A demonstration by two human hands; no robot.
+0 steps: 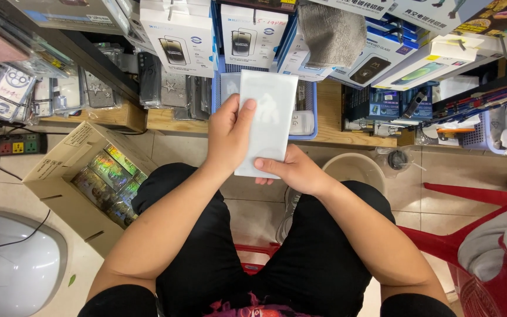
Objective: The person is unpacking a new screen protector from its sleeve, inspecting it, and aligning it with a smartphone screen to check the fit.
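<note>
Your left hand (230,134) is closed around the upper left edge of a flat white packet (267,120), thumb laid over its face and fingers hidden behind it. Your right hand (293,170) pinches the packet's lower edge, thumb on top, the rest of the fingers curled beneath. The packet stands nearly upright between the two hands, above your knees and in front of the shelf. Keep both thumbs near the edges so the face stays unsmudged, and hold the two grips level so the packet does not bow; whether it is sealed or already opened cannot be told from this view.

Just beyond the packet, behind your left hand, a blue basket (309,111) sits on the wooden shelf (347,126); it appears to hold pale flat packets. Left of your left forearm, an open cardboard box (60,176) rests on the floor, packed with iridescent foil-wrapped items (112,179) standing on edge. Below your right hand, a round beige bin (356,170) stands by your knee; its contents are not visible. Right of your right arm, a red plastic chair (476,235) carries white cloth (500,240).
</note>
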